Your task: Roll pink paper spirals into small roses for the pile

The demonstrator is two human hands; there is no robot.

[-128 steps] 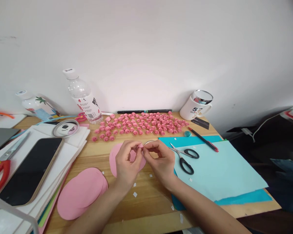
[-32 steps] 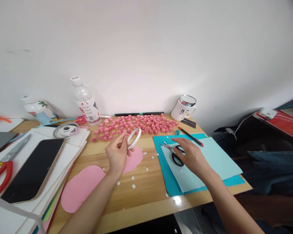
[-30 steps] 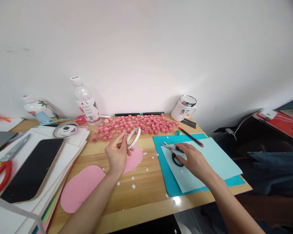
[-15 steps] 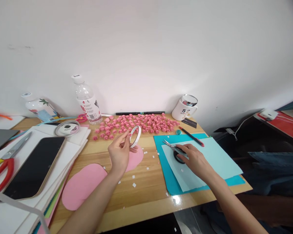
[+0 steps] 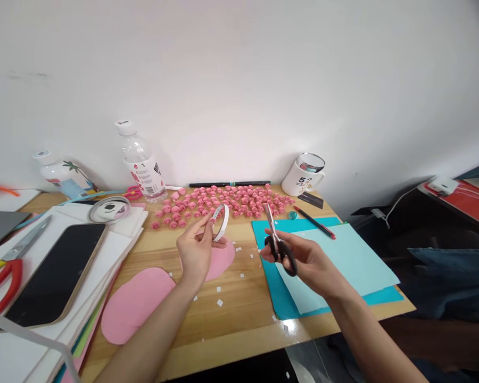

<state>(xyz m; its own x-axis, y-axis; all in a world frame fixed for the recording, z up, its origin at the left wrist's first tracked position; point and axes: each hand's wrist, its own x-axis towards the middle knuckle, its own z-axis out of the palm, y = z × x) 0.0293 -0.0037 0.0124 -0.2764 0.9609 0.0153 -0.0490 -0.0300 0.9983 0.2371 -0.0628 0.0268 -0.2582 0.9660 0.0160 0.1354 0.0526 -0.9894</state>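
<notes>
My left hand (image 5: 195,250) pinches a thin roll of white tape (image 5: 222,223) upright above the table. Below it lies a pink paper piece (image 5: 220,260) with rounded edges, partly covered by the hand. My right hand (image 5: 303,258) grips small scissors (image 5: 278,246) by their black handles, blades pointing up and away from me. The scissors are in the air over the light blue sheet (image 5: 355,255), which lies on a brighter blue sheet (image 5: 281,303). More pink rounded paper (image 5: 138,303) rests left of my left forearm.
Many pink paper rosettes (image 5: 231,202) spread along the wall. Behind stand a water bottle (image 5: 143,170) and a white mug (image 5: 301,178). At left, a phone (image 5: 58,274) and red-handled scissors (image 5: 8,276) lie on a paper stack. White scraps (image 5: 219,302) dot the table.
My right hand has lifted the black-handled scissors off the light blue sheet, tipping the blades upward. My left hand keeps the tape roll in nearly the same place.
</notes>
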